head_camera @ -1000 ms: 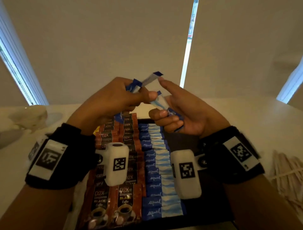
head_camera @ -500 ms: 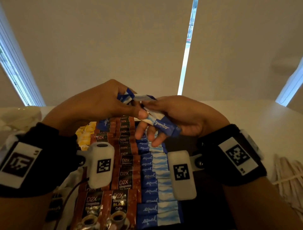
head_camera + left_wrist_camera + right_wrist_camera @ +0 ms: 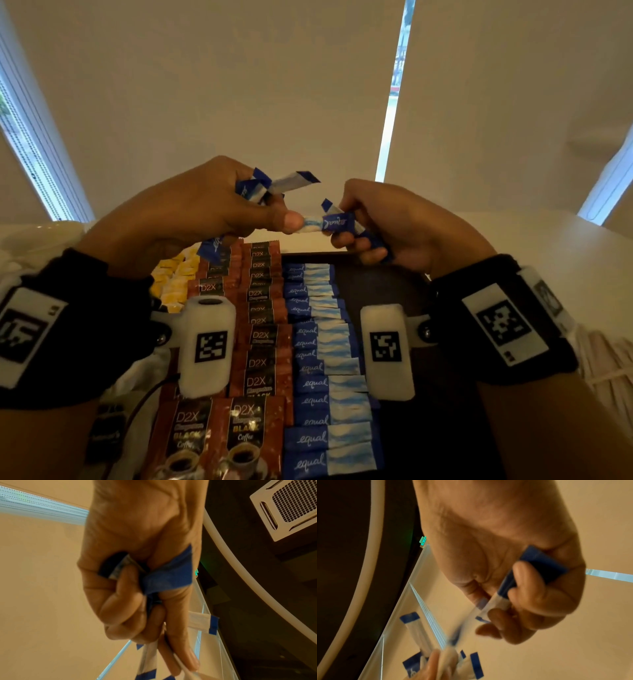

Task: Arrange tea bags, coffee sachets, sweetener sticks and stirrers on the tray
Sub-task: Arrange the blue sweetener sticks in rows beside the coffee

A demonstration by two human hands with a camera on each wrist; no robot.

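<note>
Both hands are raised above the dark tray (image 3: 404,284). My left hand (image 3: 205,212) grips a bunch of blue-and-white sweetener sticks (image 3: 274,186), seen fanned between its fingers in the left wrist view (image 3: 168,578). Its thumb tip presses the white end of another sweetener stick (image 3: 334,222), which my right hand (image 3: 387,222) holds with curled fingers (image 3: 530,573). On the tray lie a column of sweetener sticks (image 3: 325,363), two columns of brown D2X coffee sachets (image 3: 260,342) and yellow tea bags (image 3: 174,277) at the far left.
The tray's right part is bare dark surface. Pale wooden stirrers (image 3: 609,373) lie on the white table to the right of the tray. A white object (image 3: 34,236) sits at the table's far left. White blinds hang behind.
The hands, close together half a second ago, have drawn slightly apart. The right hand now holds a stick stretched between it and the left thumb.
</note>
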